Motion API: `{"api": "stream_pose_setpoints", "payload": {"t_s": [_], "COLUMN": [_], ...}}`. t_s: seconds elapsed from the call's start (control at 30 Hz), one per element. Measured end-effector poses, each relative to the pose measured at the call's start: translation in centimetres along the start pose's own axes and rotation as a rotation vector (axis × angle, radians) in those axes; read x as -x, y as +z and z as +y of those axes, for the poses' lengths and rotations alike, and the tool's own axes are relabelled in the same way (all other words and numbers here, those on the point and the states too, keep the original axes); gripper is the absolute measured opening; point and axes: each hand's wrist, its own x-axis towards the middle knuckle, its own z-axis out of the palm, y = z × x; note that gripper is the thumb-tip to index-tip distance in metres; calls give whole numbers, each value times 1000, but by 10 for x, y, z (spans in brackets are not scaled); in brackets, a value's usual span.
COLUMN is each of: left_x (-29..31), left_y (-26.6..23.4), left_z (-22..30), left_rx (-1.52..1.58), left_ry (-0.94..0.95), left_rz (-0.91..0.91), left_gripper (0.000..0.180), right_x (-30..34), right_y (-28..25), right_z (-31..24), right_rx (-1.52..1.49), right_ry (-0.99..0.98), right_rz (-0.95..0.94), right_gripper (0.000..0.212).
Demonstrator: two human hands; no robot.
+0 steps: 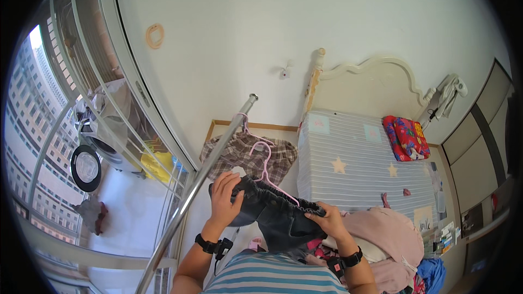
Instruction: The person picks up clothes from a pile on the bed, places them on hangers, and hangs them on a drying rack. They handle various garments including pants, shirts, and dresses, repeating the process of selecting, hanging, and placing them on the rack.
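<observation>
A pair of dark trousers [280, 213] with a gathered elastic waistband hangs between my two hands; their lower part is hidden by my body. My left hand [224, 198] grips the waistband's left end, close to a small white patch. With thumb and fingers, my right hand [329, 220] pinches the right end. A pink hanger [265, 170] has its lower part in the waist opening, and its hook stands free above. Beyond it, a brown plaid shirt [234, 155] hangs on another pink hanger [246, 126] from the metal rail [210, 163].
The rail runs diagonally up from the lower left. At right stands a bed [354, 179] with striped bedding, a folded red patterned bundle [406, 139] and a pile of pink clothing [389, 239]. A glazed sliding door [147, 92] and a washing machine [109, 149] are at left.
</observation>
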Motion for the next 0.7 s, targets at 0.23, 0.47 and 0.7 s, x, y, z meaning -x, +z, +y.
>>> {"api": "stream_pose_setpoints", "payload": {"t_s": [0.23, 0.47, 0.7], "left_x": [-24, -31, -29], "left_y": [19, 29, 42], "left_z": [-59, -86, -102], "left_rx": [103, 201, 279], "left_ry": [-31, -221, -312], "left_rz": [-10, -75, -134], "left_gripper": [34, 40, 38], "right_x": [-84, -143, -173], "right_y": [43, 73, 86], "right_z": [3, 19, 52], "right_rx": [44, 106, 199], "right_ry": [24, -52, -63], "right_rz": [-8, 59, 128], "right_gripper": [27, 30, 31]}}
